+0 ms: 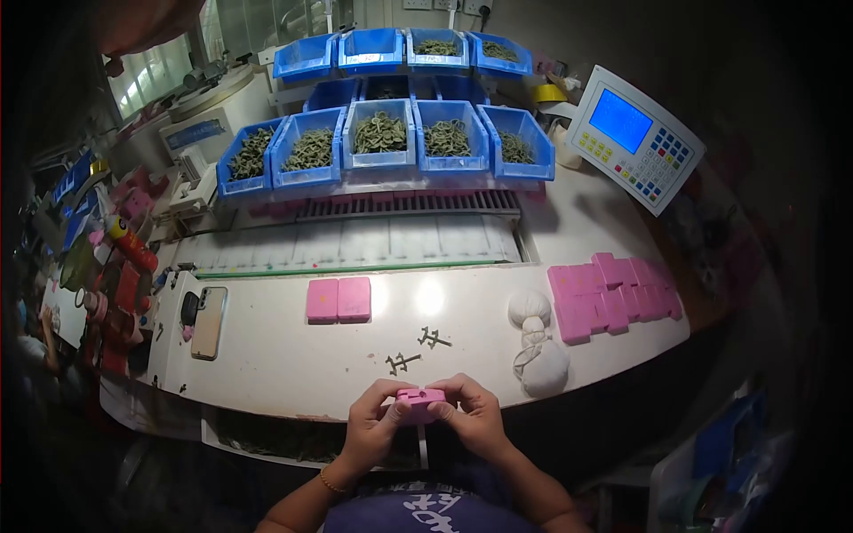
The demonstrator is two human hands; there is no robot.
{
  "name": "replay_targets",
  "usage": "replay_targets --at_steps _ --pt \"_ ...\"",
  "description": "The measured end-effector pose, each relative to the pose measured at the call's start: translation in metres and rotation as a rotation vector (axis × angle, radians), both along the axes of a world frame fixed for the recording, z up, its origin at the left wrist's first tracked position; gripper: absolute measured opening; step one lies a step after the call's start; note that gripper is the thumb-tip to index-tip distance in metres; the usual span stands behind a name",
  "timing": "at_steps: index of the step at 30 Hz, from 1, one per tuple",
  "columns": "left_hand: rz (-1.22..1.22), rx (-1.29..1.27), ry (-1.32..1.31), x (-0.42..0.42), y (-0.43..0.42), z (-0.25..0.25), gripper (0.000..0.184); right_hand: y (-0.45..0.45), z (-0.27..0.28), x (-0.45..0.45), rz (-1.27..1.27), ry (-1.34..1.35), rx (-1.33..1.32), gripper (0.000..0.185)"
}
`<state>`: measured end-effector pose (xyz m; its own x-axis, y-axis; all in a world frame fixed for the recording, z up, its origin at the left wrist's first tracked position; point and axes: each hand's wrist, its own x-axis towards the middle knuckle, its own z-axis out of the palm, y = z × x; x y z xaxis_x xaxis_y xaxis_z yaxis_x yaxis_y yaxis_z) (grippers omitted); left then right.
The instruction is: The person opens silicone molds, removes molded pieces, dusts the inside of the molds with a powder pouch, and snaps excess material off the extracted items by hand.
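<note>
Between my two hands, at the table's front edge, is a pink block [421, 405] with a small dark hole in its near face. My left hand [380, 417] grips its left side, thumb on the near face. On the right side, my right hand [471, 413] is closed round it in the same way. Just beyond my hands lie two dark green branched pieces, one [404, 362] nearer and one [434, 338] farther right. Two pink blocks [338, 300] sit side by side farther back on the white table [267, 373].
Several pink blocks [613, 298] and a white tied bag [540, 366] are at the right. A phone [210, 323] lies left. Blue bins [313, 151] of green pieces stand behind, beside a control panel [626, 133]. Part of another person [46, 346] shows far left.
</note>
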<state>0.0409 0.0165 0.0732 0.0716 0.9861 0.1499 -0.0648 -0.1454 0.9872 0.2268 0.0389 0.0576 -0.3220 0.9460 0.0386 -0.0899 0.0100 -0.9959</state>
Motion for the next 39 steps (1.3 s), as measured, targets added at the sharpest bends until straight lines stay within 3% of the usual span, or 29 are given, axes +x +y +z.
replay_targets --at_steps 2,5,7,9,10,12,13,15,16,18,20,25,29,30,32,35,36,38,39 --pt "0.043 0.06 0.053 0.0 0.0 0.002 0.028 -0.001 0.004 -0.002 -0.046 -0.018 0.055 0.02" --pt "0.117 0.137 0.203 -0.004 0.001 0.007 0.022 -0.004 0.006 -0.009 -0.033 0.066 0.047 0.024" --pt "0.15 0.162 0.298 -0.014 0.006 0.007 0.021 -0.003 0.018 -0.008 0.002 -0.021 -0.002 0.026" --pt "0.189 -0.128 0.292 -0.04 0.017 0.003 0.021 0.001 0.018 -0.007 0.034 -0.098 -0.044 0.029" --pt "0.195 -0.118 0.297 -0.056 0.022 0.0 0.021 0.004 0.01 -0.002 -0.052 -0.136 -0.011 0.028" --pt "0.277 -0.112 0.667 -0.087 0.027 -0.004 0.028 0.012 -0.008 0.008 -0.194 -0.157 0.064 0.024" --pt "0.298 -0.107 0.675 -0.091 0.025 -0.003 0.028 0.016 -0.021 0.014 -0.27 -0.156 0.05 0.018" --pt "0.535 0.055 1.116 -0.091 0.02 -0.004 0.043 0.019 -0.027 0.025 -0.276 -0.231 0.102 0.017" --pt "0.453 -0.059 1.124 -0.087 0.015 0.003 0.053 0.018 -0.026 0.026 -0.351 -0.203 0.093 0.015" --pt "0.438 -0.022 1.133 -0.082 0.008 -0.004 0.054 0.016 -0.03 0.029 -0.418 -0.173 0.084 0.013" --pt "0.408 0.029 1.097 -0.083 0.01 -0.005 0.051 0.018 -0.035 0.032 -0.407 -0.41 0.318 0.013" --pt "0.569 0.048 0.84 -0.103 0.105 0.01 0.046 0.02 -0.026 0.022 -0.423 -0.54 0.439 0.011" --pt "0.756 0.278 0.919 -0.115 0.214 -0.004 0.045 0.019 -0.028 0.021 -0.462 -0.586 0.547 0.008" --pt "0.761 0.289 0.917 -0.12 0.234 -0.009 0.045 0.02 -0.03 0.022 -0.47 -0.575 0.566 0.008" --pt "0.762 0.144 1.18 -0.128 0.265 -0.021 0.037 0.017 -0.034 0.023 -0.481 -0.593 0.567 0.008" --pt "0.843 0.067 1.297 -0.137 0.274 -0.037 0.032 0.016 -0.034 0.025 -0.489 -0.596 0.564 0.008" --pt "0.817 0.004 1.323 -0.129 0.257 -0.018 0.038 0.015 -0.033 0.024 -0.489 -0.573 0.562 0.007" --pt "0.797 0.257 1.271 -0.124 0.211 -0.032 0.049 0.016 -0.034 0.021 -0.493 -0.574 0.568 0.007" --pt "0.632 0.2 1.269 -0.112 0.188 -0.029 0.055 0.017 -0.033 0.021 -0.499 -0.585 0.582 0.008"
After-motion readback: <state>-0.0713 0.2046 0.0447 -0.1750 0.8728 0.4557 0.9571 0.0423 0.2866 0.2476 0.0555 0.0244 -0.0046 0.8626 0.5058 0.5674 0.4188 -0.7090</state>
